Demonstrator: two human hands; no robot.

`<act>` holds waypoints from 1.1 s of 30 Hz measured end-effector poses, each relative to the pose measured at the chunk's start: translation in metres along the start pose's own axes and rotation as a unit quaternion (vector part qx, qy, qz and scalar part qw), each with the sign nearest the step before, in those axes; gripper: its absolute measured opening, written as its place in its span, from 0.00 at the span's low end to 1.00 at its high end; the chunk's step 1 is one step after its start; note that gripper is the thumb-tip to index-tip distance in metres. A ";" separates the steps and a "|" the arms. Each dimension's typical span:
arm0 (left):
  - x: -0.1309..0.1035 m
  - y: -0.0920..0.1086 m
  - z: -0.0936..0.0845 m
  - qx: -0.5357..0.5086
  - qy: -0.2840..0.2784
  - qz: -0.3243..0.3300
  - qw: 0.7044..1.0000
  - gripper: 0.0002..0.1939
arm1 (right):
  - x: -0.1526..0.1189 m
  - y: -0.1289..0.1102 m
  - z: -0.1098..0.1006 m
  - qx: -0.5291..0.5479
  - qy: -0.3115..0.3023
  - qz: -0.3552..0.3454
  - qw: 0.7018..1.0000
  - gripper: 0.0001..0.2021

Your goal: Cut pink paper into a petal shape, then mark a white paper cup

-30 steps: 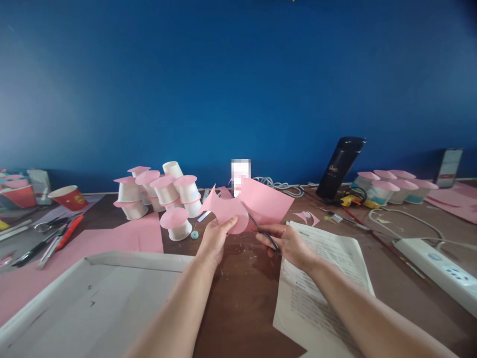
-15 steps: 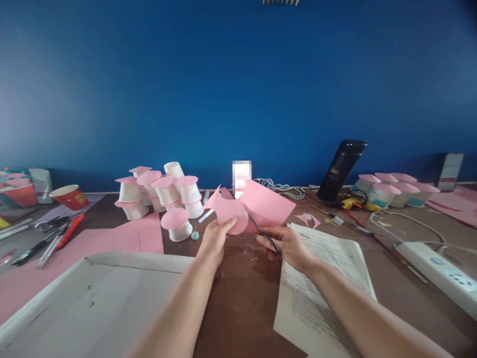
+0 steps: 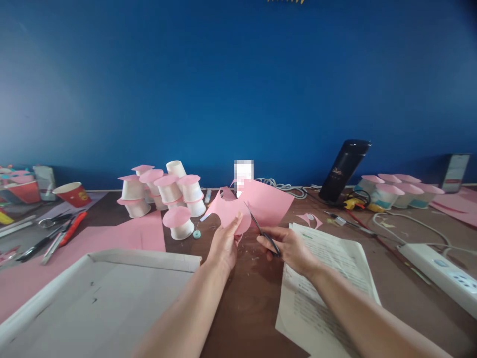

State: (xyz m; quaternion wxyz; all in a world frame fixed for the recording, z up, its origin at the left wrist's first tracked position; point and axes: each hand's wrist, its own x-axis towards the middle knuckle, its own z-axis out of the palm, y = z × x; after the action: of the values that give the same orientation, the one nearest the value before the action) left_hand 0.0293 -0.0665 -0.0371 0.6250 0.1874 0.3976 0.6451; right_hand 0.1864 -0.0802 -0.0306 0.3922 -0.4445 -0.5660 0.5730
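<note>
Pinching the pink paper [image 3: 233, 211], the left hand [image 3: 224, 243] sits close to the scissors [image 3: 264, 231] gripped by the right hand [image 3: 288, 246] — a nick or ragged cut seems possible

Scissors [image 3: 265, 233] handles hidden inside right hand [image 3: 288, 246]; printed sheet [image 3: 328, 288] text unreadable

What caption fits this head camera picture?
Left hand holds pink paper while right hand cuts it with scissors.

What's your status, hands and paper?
Left hand grips pink paper sheet. Right hand grips black-handled scissors, blades at the sheet's edge. White paper cups stand clear, left.
</note>
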 end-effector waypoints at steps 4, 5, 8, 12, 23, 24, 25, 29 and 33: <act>-0.001 0.002 0.000 0.044 -0.014 -0.012 0.999 0.23 | 0.000 0.001 -0.001 -0.010 -0.007 0.010 1.000 0.29; 0.000 0.003 -0.001 0.054 -0.013 -0.005 0.998 0.24 | 0.000 0.000 -0.002 -0.009 -0.008 0.013 1.000 0.28; 0.003 0.003 -0.005 0.085 -0.006 0.009 0.996 0.25 | -0.001 0.000 -0.004 0.003 -0.012 0.013 1.000 0.28; 0.004 0.004 -0.006 0.118 -0.007 0.006 0.993 0.26 | -0.001 -0.001 -0.006 -0.002 -0.023 0.005 1.000 0.28; 0.005 0.010 -0.010 0.145 -0.031 0.018 0.989 0.24 | -0.002 -0.004 -0.005 -0.029 -0.003 0.015 0.999 0.31; 0.005 0.010 -0.011 0.148 -0.032 0.019 0.988 0.25 | -0.002 -0.004 -0.006 -0.033 -0.003 0.016 0.999 0.31; 0.006 0.011 -0.012 0.151 -0.032 0.018 0.988 0.25 | -0.002 -0.003 -0.006 -0.037 -0.004 0.018 0.999 0.31; 0.005 0.013 -0.012 0.147 -0.036 0.005 0.988 0.26 | -0.002 -0.001 -0.008 -0.053 -0.006 0.020 0.998 0.30; 0.005 0.015 -0.011 0.144 -0.035 0.000 0.989 0.26 | 0.000 0.001 -0.010 -0.064 -0.007 0.014 0.998 0.30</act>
State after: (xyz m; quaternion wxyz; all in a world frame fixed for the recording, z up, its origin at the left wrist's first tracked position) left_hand 0.0104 -0.0637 -0.0341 0.6049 0.2982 0.4644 0.5740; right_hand 0.1962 -0.0777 -0.0317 0.3512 -0.4727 -0.5978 0.5440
